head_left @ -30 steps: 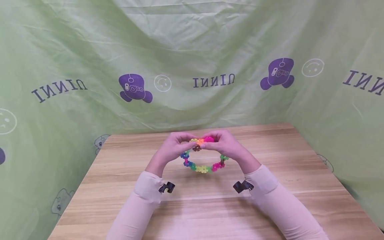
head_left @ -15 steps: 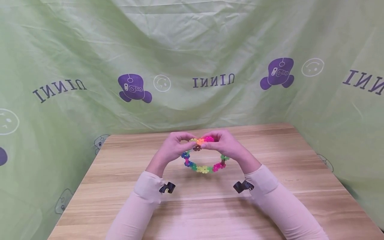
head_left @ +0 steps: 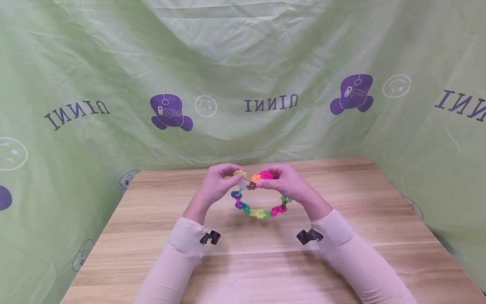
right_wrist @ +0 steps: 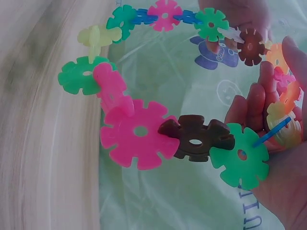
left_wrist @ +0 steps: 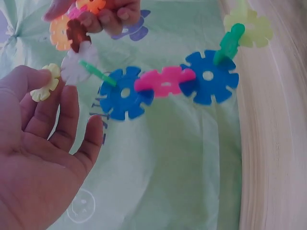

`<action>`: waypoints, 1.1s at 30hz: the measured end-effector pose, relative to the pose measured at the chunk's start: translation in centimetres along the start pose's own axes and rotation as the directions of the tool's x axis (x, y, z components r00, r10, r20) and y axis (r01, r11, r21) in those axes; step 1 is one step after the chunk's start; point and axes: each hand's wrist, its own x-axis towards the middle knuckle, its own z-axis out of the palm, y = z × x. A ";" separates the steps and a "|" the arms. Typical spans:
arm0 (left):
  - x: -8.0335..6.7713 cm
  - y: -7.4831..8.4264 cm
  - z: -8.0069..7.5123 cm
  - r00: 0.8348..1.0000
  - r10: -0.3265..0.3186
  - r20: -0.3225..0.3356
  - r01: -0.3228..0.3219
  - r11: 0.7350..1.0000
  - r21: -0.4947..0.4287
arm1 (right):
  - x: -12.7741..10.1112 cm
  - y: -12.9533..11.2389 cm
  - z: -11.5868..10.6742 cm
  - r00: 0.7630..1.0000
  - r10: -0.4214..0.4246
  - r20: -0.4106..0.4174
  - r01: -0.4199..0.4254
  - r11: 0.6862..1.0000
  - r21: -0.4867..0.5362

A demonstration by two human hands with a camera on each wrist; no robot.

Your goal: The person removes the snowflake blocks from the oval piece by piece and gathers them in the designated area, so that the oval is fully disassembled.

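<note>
Behind my hands hangs a green cloth [head_left: 243, 63] printed with the word "UNINI" in purple, shown mirrored so it reads backwards. I see it straight ahead above my hands [head_left: 270, 101], off beyond my left hand [head_left: 77, 113], and at the far edge past my right hand [head_left: 459, 103]. No other text is readable.

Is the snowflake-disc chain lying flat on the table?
No: in the head view the disc chain hangs in the air between the left hand and right hand, above the table.
</note>
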 end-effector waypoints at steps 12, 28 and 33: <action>-0.3 -4.7 -1.9 0.978 -0.210 -0.015 0.211 0.974 0.088 | -0.1 0.2 -0.2 1.000 0.010 -0.015 -0.010 1.000 -0.010; -1.8 -10.9 -4.0 0.918 -0.381 -0.106 0.396 0.883 0.254 | -0.4 -0.1 -0.3 1.000 0.019 0.003 -0.019 1.000 -0.003; -2.5 -12.2 -4.1 0.905 -0.422 -0.061 0.414 0.834 0.364 | -0.6 -0.2 -0.4 1.000 0.009 0.009 -0.010 1.000 0.003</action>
